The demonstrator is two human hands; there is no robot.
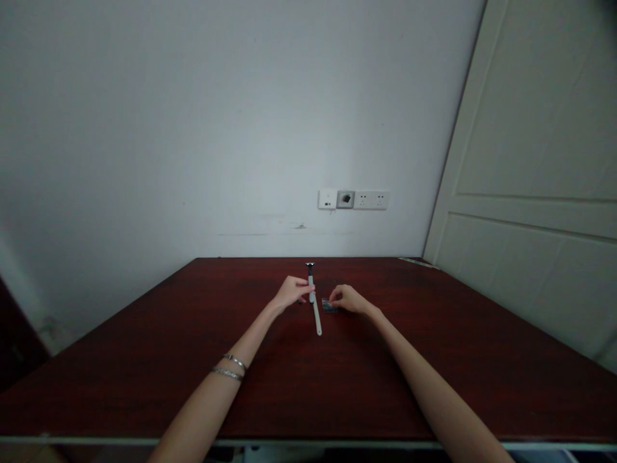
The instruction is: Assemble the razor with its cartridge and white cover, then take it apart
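My left hand [292,291] is closed round the pale handle of a razor [311,289], its thumb and fingers pinching from the left side. The razor's dark neck and T-shaped head point away toward the wall. Below the grip, a long white strip with a small hole at its end [317,320] runs toward me at a slight angle; whether it joins the razor's handle I cannot tell. To the right, a small clear plastic pack [329,307] lies on the tabletop. Curled fingertips of my right hand [348,299] are closed at its upper edge and partly cover it.
Both forearms rest over a dark red wooden table [270,386]. Its far edge meets a white wall [241,128] with a row of sockets [371,200]. A pale panelled door [540,193] stands along the right side. A thin strip [418,262] lies at the far right corner.
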